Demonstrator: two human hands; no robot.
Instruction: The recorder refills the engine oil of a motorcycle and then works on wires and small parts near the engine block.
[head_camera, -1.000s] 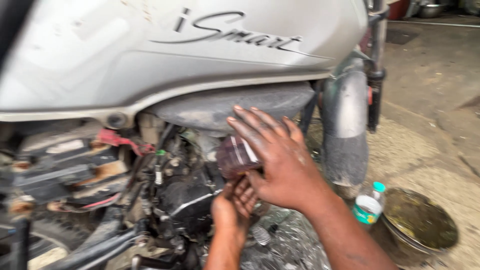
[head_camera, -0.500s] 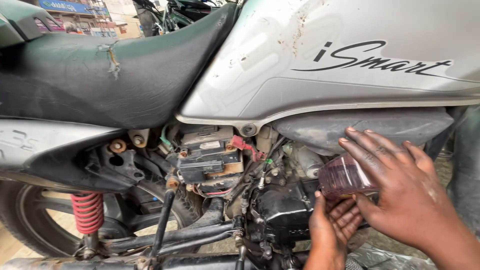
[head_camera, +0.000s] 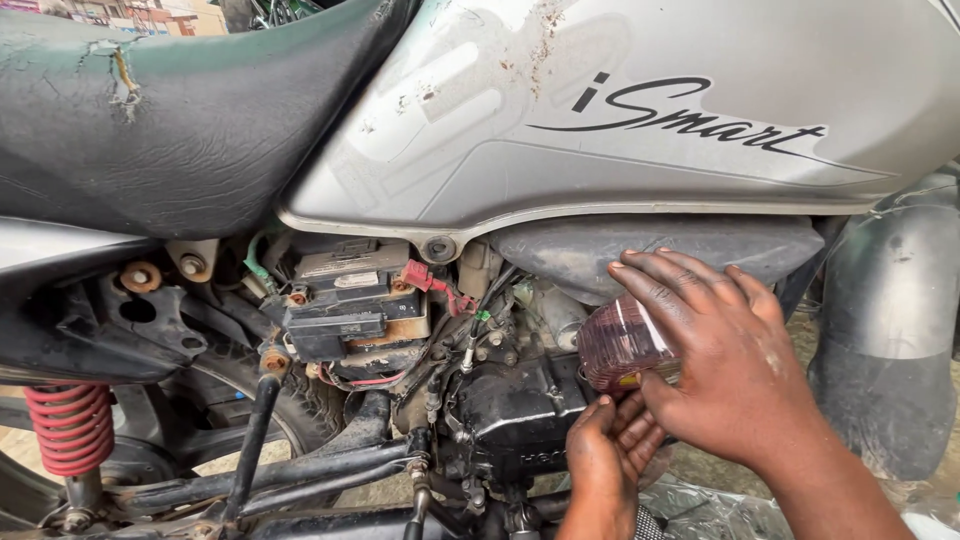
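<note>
While the right hand (head_camera: 735, 370) wraps its fingers over the top of a small clear plastic bottle (head_camera: 618, 345), the left hand (head_camera: 605, 465) sits just below it with its palm cupped upward and its fingers loosely open, gripping nothing that shows. That bottle lies tilted on its side, pressed against the dark engine block (head_camera: 515, 410) to the left of both hands. Its ribbed wall is see-through and tinted a reddish purple, with a bit of yellow showing at its lower edge near the right palm; its mouth is hidden, so whether it is capped cannot be told. Above the hands runs a dusty black plastic cover (head_camera: 650, 250), and over that the silver fuel tank (head_camera: 620, 110), speckled with rust-coloured spots. Further left of the hands sits a grimy battery (head_camera: 355, 300) with red leads, beneath a cracked black seat (head_camera: 170, 120). Far to the left hangs a red coil spring (head_camera: 72, 428).
</note>
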